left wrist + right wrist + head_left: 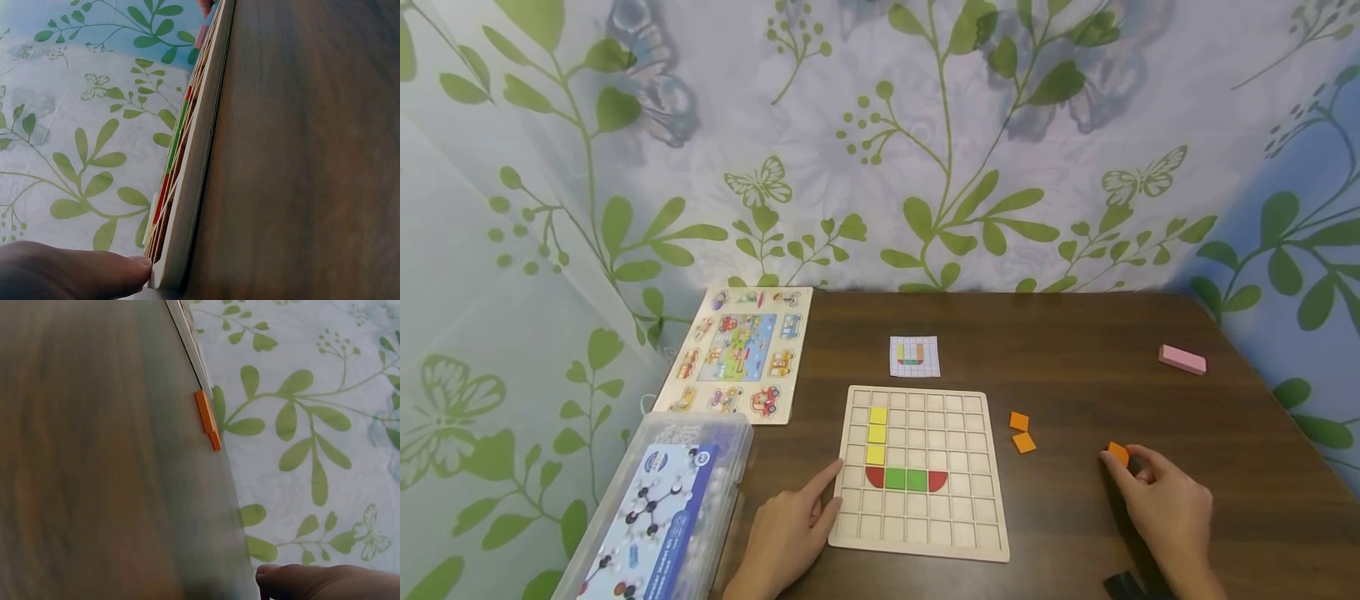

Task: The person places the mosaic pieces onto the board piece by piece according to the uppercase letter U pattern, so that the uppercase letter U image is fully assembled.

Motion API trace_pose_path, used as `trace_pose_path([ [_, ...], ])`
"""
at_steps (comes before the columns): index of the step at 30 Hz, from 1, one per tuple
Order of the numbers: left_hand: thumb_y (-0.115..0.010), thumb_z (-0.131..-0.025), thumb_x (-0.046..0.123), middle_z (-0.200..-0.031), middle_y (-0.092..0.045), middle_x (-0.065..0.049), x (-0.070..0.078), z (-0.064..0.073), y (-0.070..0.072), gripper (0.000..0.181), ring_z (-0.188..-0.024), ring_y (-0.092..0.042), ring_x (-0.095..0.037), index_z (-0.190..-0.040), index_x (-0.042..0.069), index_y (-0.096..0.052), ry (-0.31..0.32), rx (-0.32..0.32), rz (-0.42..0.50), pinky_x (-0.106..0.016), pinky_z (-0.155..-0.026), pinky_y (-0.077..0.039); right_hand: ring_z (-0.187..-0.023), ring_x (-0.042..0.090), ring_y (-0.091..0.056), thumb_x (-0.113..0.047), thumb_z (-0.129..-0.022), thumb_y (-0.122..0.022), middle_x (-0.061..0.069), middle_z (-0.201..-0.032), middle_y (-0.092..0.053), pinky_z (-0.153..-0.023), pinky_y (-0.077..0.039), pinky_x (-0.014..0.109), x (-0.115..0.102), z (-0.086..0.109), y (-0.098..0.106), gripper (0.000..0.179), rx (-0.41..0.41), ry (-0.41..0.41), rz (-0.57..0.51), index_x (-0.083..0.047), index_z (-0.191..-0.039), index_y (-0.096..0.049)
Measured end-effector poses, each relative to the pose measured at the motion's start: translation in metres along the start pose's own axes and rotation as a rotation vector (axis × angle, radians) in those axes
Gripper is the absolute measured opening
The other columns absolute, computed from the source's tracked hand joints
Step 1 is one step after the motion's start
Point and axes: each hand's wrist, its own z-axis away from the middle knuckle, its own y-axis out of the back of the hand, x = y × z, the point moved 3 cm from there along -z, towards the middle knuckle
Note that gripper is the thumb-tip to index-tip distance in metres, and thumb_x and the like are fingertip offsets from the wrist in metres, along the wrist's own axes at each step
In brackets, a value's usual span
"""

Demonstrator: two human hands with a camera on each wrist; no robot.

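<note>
The wooden grid board (917, 533) lies flat on the table. It carries a column of several yellow square tiles (877, 433) and, below, a row of two green squares (906, 479) between red rounded tiles (937, 481). My left hand (790, 529) rests at the board's left side, index finger and thumb touching its edge; in the left wrist view a fingertip (140, 269) meets the board's corner. Well to the right of the board, my right hand (1168, 504) pinches an orange square tile (1118, 453) between thumb and index finger. Two more orange tiles (1023, 442) lie between board and hand.
A small pattern card (914, 357) lies behind the board. Left are a vehicle picture puzzle (797, 333) and a clear-lidded molecular model kit box (647, 508). A pink block (1182, 359) lies at the far right, and a dark object (1124, 586) sits by the right wrist.
</note>
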Motion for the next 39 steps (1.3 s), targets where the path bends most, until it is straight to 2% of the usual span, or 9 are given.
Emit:
trace_pose_path([
  [5, -0.074, -0.094, 0.025, -0.053, -0.03, 0.022, 0.0, 0.0, -0.001, 0.043, -0.045, -0.022, 0.003, -0.136, 0.023, -0.068, -0.003, -0.009, 0.006, -0.022, -0.045, -0.022, -0.04, 0.002, -0.024, -0.033, -0.085, -0.084, -0.009, -0.053, -0.043, -0.042, -0.023, 0.028, -0.011, 0.0, 0.004, 0.04, 0.064, 0.091, -0.001, 0.003, -0.101, -0.077],
  [10, -0.074, -0.094, 0.025, -0.053, -0.03, 0.023, -0.001, 0.0, -0.001, 0.043, -0.045, -0.022, 0.003, -0.136, 0.024, -0.068, -0.002, -0.01, -0.003, -0.022, -0.045, -0.022, -0.041, 0.0, -0.023, -0.031, -0.083, -0.085, -0.009, -0.053, -0.043, -0.041, -0.024, 0.029, -0.026, 0.001, 0.005, 0.04, 0.06, 0.14, -0.002, 0.003, -0.1, -0.076],
  [17, -0.073, -0.094, 0.025, -0.053, -0.029, 0.022, -0.001, -0.001, 0.0, 0.043, -0.046, -0.021, 0.003, -0.136, 0.024, -0.068, -0.007, -0.001, -0.006, -0.022, -0.045, -0.021, -0.041, 0.003, -0.025, -0.032, -0.083, -0.085, -0.011, -0.053, -0.04, -0.042, -0.024, 0.029, -0.046, 0.003, 0.004, 0.039, 0.019, 0.173, -0.014, 0.002, -0.1, -0.076],
  [23, -0.073, -0.094, 0.025, -0.053, -0.028, 0.023, 0.0, 0.0, 0.001, 0.043, -0.046, -0.019, 0.004, -0.136, 0.023, -0.068, -0.025, 0.017, -0.003, -0.022, -0.044, -0.021, -0.043, 0.009, -0.03, -0.033, -0.084, -0.084, -0.009, -0.054, -0.04, -0.045, -0.024, 0.03, -0.058, 0.005, 0.002, 0.039, -0.024, 0.155, -0.001, 0.0, -0.102, -0.076],
  [30, -0.075, -0.092, 0.023, -0.055, -0.027, 0.023, 0.002, 0.001, 0.003, 0.042, -0.047, -0.019, 0.004, -0.134, 0.022, -0.069, -0.045, 0.056, -0.005, -0.022, -0.044, -0.022, -0.046, 0.008, -0.031, -0.034, -0.085, -0.084, -0.011, -0.056, -0.04, -0.047, -0.026, 0.029, -0.075, 0.008, -0.004, 0.037, -0.064, 0.188, -0.024, -0.003, -0.103, -0.075],
  [39, -0.073, -0.093, 0.024, -0.054, -0.028, 0.022, 0.002, -0.001, 0.002, 0.043, -0.046, -0.02, 0.004, -0.135, 0.022, -0.068, -0.012, 0.006, 0.006, -0.022, -0.044, -0.022, -0.048, 0.006, -0.03, -0.032, -0.081, -0.087, -0.011, -0.057, -0.038, -0.047, -0.025, 0.027, -0.095, 0.013, -0.013, 0.035, -0.075, 0.213, -0.07, -0.005, -0.102, -0.076],
])
